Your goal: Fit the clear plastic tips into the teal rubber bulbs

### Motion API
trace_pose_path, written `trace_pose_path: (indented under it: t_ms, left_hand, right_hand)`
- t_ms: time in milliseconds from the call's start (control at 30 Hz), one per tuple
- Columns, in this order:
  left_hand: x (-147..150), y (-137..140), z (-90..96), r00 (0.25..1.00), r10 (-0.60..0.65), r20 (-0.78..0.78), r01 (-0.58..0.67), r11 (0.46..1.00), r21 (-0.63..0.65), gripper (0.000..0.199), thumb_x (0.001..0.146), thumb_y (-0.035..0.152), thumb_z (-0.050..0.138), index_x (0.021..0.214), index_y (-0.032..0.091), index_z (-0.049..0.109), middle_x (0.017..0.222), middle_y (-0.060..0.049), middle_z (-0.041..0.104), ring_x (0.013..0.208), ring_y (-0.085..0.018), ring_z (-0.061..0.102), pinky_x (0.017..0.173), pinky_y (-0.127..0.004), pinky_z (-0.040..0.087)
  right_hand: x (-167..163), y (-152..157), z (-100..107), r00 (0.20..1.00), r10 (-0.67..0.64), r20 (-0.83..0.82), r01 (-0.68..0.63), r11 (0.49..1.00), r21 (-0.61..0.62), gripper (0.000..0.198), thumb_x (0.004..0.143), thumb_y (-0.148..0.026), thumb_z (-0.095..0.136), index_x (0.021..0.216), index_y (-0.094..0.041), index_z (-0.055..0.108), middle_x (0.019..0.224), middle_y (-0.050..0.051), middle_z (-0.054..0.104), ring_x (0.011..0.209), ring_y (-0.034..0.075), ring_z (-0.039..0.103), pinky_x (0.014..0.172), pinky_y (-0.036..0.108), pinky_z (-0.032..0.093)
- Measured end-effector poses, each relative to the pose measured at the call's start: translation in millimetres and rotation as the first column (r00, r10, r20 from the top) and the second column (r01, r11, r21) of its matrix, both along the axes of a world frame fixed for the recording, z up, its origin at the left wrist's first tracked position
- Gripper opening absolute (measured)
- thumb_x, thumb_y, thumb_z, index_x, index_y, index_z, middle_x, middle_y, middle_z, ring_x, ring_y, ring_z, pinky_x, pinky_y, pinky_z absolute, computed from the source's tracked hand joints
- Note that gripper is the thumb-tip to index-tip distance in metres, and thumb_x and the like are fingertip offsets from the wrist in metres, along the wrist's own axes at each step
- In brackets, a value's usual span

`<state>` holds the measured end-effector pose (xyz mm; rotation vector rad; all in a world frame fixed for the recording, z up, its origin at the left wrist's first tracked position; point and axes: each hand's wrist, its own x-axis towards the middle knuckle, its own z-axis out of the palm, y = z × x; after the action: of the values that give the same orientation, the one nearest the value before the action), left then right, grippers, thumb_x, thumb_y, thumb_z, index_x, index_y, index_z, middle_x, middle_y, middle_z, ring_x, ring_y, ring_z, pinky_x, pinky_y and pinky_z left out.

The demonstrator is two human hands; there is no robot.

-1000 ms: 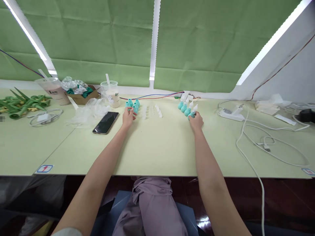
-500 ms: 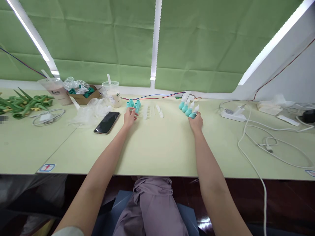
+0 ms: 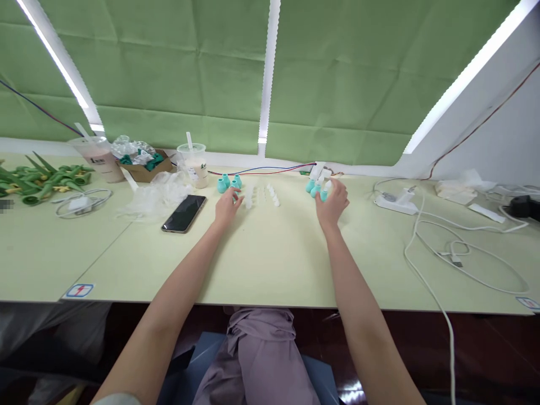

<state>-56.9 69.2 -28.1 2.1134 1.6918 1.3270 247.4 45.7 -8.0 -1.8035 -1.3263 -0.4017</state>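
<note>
My left hand lies beside a cluster of small teal bulb-shaped bottles without tips. Its fingers are apart and reach over the front of the cluster. To the right, a row of matching teal bottles carries white pointed tips. My right hand is closed at the near end of that row, with its fingers bent around the front bottle, which it mostly hides. Between the hands lie short rows of small translucent pieces and white pointed pieces.
A phone, crumpled clear plastic and a drink cup are on the left. Farther left are another cup, an open carton and green plastic pieces. White cables and a power strip lie right.
My right hand has shifted slightly up, covering more of the front bottle. My left hand has moved a little right and down, with its fingers looser. The view has tilted slightly.
</note>
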Motion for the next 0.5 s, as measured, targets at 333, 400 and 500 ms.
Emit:
trace_pose_path:
  t_ms: [333,400,500]
  left_hand:
    - [7.1,-5.3,-5.6,0.878,-0.021,-0.478,0.094,0.987,0.128,0.027,0.078,0.019,0.060,0.104,0.020,0.063,0.104,-0.013,0.053,0.099,-0.029,0.050,0.080,-0.039,0.042]
    - [6.1,-5.1,-4.0,0.889,-0.045,-0.455,0.112,0.986,0.121,0.023,0.076,0.017,0.062,0.099,0.020,0.064,0.102,-0.012,0.055,0.098,-0.028,0.051,0.082,-0.039,0.042]
    - [6.4,-4.1,-2.1,0.932,-0.165,-0.322,0.197,0.978,0.070,0.017,0.075,0.018,0.063,0.092,0.021,0.063,0.096,-0.008,0.058,0.095,-0.025,0.053,0.083,-0.038,0.043]
  right_hand:
    - [-74.0,-21.9,-7.4,0.771,0.491,0.405,-0.428,0.871,-0.240,0.038,0.084,-0.015,0.038,0.119,-0.024,0.052,0.131,0.007,0.047,0.119,0.023,0.038,0.098,0.039,0.018]
    - [-75.6,-22.2,-8.6,0.782,0.492,0.383,-0.434,0.870,-0.234,0.036,0.085,-0.016,0.038,0.116,-0.024,0.054,0.131,0.007,0.048,0.119,0.023,0.038,0.098,0.039,0.018]
    - [-79.1,-19.4,-10.4,0.816,0.481,0.320,-0.436,0.876,-0.206,0.031,0.085,-0.017,0.041,0.110,-0.025,0.058,0.128,0.006,0.050,0.117,0.023,0.039,0.096,0.038,0.020]
